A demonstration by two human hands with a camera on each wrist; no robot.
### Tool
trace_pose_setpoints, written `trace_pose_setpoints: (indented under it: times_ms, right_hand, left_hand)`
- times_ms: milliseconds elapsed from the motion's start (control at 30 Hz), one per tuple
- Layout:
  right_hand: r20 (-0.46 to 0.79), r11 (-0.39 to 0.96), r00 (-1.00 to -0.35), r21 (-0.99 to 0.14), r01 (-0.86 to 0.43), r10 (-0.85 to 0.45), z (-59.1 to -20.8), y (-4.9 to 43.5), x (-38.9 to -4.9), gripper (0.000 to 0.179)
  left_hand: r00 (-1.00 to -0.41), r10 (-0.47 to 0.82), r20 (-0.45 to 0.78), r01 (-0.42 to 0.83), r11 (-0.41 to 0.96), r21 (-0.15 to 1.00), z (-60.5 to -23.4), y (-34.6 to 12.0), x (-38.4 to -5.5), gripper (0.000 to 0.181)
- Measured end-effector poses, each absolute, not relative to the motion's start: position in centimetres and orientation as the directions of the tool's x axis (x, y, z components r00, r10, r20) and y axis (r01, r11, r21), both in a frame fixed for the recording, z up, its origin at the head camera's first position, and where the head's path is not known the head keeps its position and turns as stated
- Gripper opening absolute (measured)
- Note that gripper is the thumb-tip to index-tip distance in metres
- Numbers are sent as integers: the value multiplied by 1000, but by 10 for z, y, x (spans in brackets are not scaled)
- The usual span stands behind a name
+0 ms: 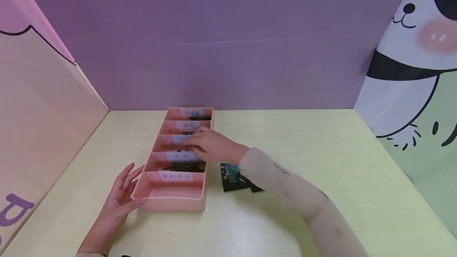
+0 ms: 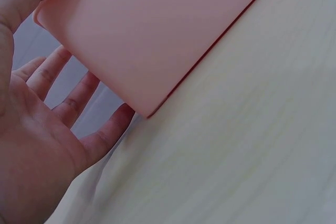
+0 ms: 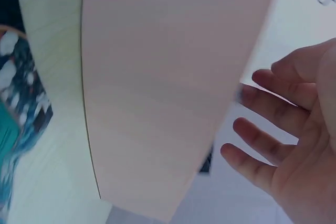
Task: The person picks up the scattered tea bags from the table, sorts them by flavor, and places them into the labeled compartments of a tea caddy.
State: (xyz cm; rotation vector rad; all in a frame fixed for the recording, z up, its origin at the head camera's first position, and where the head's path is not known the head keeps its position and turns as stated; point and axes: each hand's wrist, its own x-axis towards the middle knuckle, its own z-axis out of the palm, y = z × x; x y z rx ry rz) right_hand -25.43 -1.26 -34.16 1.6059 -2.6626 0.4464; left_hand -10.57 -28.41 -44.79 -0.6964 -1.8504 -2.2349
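Note:
A pink divided box (image 1: 175,204) stands on the table, its several compartments in a row, each with a handwritten white label. My left hand (image 1: 121,195) holds the near left corner, thumb on the front wall and fingers along the left side; the left wrist view shows the same hand (image 2: 47,124) around that corner. Over the middle compartments hovers my right hand (image 1: 214,144), its fingertips partly hidden. In the right wrist view, that hand (image 3: 294,124) has loosely bent fingers with nothing between them. Dark tea packets (image 1: 183,168) lie in several compartments; the nearest shows bare floor.
Black printed packets (image 1: 233,177) lie on the table (image 1: 303,142) right of the box, partly covered by the right sleeve (image 1: 285,181). A purple wall (image 1: 228,43) rises behind, with decorated panels at both sides.

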Motion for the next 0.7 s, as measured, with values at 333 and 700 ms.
trace_pose_setpoints:
  times_ms: [333,700]
  right_hand:
    - [269,411,-541,-414,-812,-797,-355,60,-248,33]
    - [158,567,-667,-406,-716,-728,-370,134,-248,41]
  left_hand:
    - [-877,175,447,406,-227,885,-446,-287,-106,91]
    - [-879,176,443,402,-226,887,-447,-283,-106,91]
